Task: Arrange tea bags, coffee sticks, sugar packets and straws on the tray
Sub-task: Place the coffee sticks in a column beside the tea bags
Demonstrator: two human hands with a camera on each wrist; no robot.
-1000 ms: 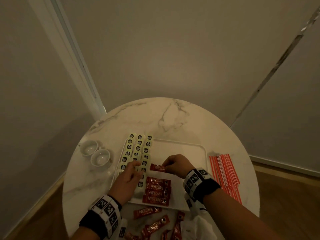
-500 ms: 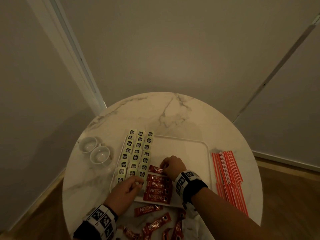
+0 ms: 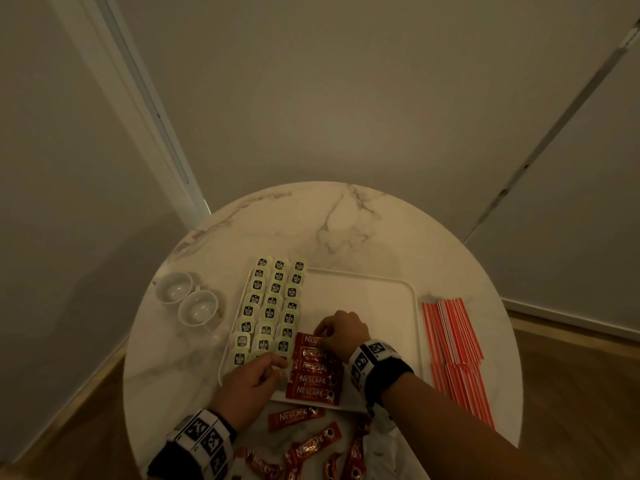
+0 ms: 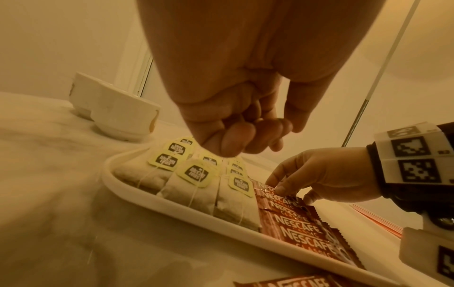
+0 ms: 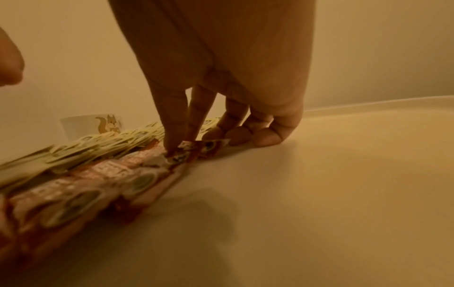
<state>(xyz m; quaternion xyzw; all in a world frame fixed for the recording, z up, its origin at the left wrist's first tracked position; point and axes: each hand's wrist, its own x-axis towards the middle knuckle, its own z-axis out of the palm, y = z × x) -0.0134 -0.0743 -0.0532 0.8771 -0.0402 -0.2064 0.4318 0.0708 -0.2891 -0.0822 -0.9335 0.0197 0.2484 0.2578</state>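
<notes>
A white tray (image 3: 381, 292) lies on a round marble table (image 3: 346, 230). Tea bags (image 3: 273, 306) fill its left side in three columns, with a stack of red coffee sticks (image 3: 315, 372) beside them. My right hand (image 3: 341, 332) pinches the end of the topmost coffee stick (image 3: 308, 341) between thumb and forefinger; the right wrist view shows the right hand (image 5: 181, 147) on that coffee stick (image 5: 209, 147). My left hand (image 3: 256, 379) hovers over the tray's front left, fingers curled and holding nothing. In the left wrist view the left hand (image 4: 245, 139) hangs just above the tea bags (image 4: 191, 186).
Two white cups (image 3: 187, 299) stand left of the tray. Red-and-white straws (image 3: 453, 348) lie in a bundle on the table to the tray's right. Several loose coffee sticks (image 3: 304, 441) lie at the table's front edge. Walls close in behind the table.
My right hand has brought its coffee stick down and left against the top of the stack. My left hand has drawn back from the tea bags toward the tray's front edge.
</notes>
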